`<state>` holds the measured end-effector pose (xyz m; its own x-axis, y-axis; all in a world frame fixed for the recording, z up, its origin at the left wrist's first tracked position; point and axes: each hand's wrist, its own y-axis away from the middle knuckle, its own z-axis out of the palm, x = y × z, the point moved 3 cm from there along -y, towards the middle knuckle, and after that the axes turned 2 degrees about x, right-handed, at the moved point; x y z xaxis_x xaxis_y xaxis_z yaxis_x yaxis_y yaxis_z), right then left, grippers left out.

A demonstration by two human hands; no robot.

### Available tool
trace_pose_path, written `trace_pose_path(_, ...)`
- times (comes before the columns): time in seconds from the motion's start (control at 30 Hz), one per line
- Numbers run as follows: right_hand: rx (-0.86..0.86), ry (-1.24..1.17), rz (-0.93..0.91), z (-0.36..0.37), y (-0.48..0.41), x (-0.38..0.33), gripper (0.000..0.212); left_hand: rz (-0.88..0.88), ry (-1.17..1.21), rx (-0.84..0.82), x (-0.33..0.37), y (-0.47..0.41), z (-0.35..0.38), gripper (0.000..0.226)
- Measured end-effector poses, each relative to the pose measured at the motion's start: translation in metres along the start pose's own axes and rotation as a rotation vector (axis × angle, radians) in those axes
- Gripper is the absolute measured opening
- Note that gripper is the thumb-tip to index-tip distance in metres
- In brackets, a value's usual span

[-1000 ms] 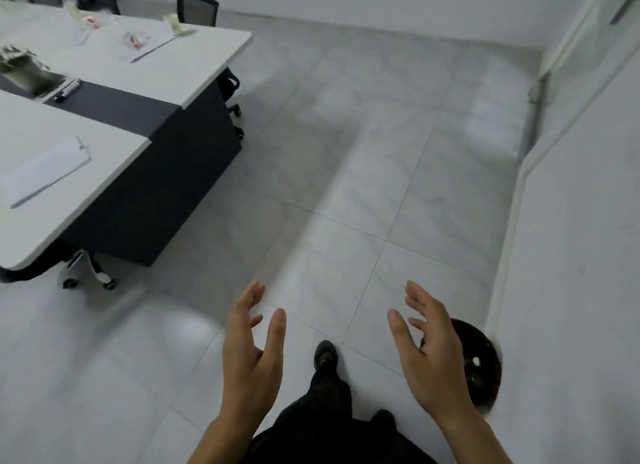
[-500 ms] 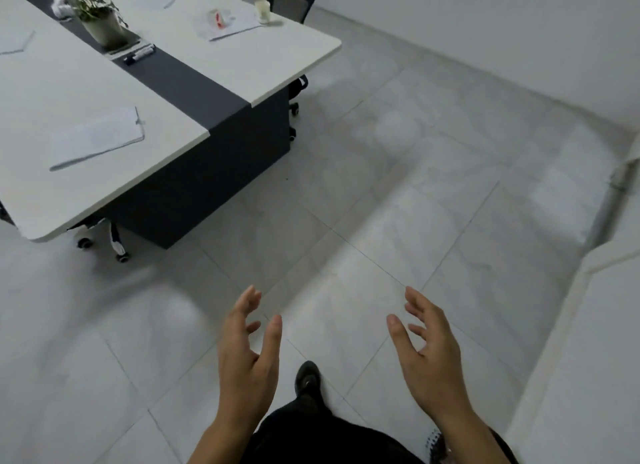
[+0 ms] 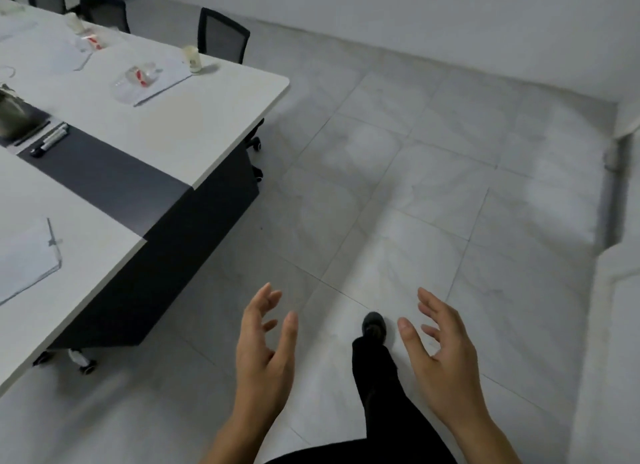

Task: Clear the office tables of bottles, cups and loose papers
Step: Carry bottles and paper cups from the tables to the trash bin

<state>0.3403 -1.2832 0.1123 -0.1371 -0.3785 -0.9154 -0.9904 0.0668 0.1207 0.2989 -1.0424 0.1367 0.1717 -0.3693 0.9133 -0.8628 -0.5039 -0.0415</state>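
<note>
Papers (image 3: 162,82), bottle (image 3: 136,77) and cup (image 3: 192,59) sit on the white worktop (image 3: 207,124), well apart from both hands.
Sheets look light and limp, so pinch an edge; bottle probably light, take its middle; cup by its wall; left hand (image 3: 265,356) and right hand (image 3: 446,359) hover over the floor, each grip slack, empty.

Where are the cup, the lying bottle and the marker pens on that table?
cup (image 3: 192,60): head view, on its side wall.
bottle (image 3: 138,75): head view, on its red label.
marker pens (image 3: 51,140): head view, on the middle of the barrels.
</note>
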Motion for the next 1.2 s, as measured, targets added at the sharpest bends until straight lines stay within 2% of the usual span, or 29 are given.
trace_pose_path(0.1,-0.001,0.007,-0.037,0.002,-0.094,-0.007,0.049,-0.007,0.0,-0.008,0.015,-0.079,0.049,0.058)
trace_pose_path(0.23,-0.03,0.037,-0.082,-0.003,-0.218,-0.047,0.048,0.0,0.013,0.03,0.058,-0.186,0.092,0.053)
trace_pose_path(0.4,-0.107,0.069,-0.116,0.006,-0.36,-0.095,0.049,0.026,0.035,0.091,0.093,-0.3,0.136,0.064)
trace_pose_path(0.73,-0.208,0.121,-0.166,0.084,-0.615,-0.125,0.052,-0.088,0.113,0.19,0.067,-0.522,0.235,0.058)
trace_pose_path(0.97,-0.208,0.163,-0.178,0.122,-0.811,-0.2,0.054,-0.089,0.141,0.234,0.095,-0.737,0.268,0.052)
trace_pose_path(1.07,-0.184,0.137,-0.207,0.146,-0.88,-0.229,0.051,-0.105,0.128,0.195,0.103,-0.809,0.272,0.043)
trace_pose_path(1.2,-0.231,0.117,-0.191,0.195,-0.964,-0.245,0.05,-0.148,0.092,0.224,0.091,-0.891,0.278,0.044)
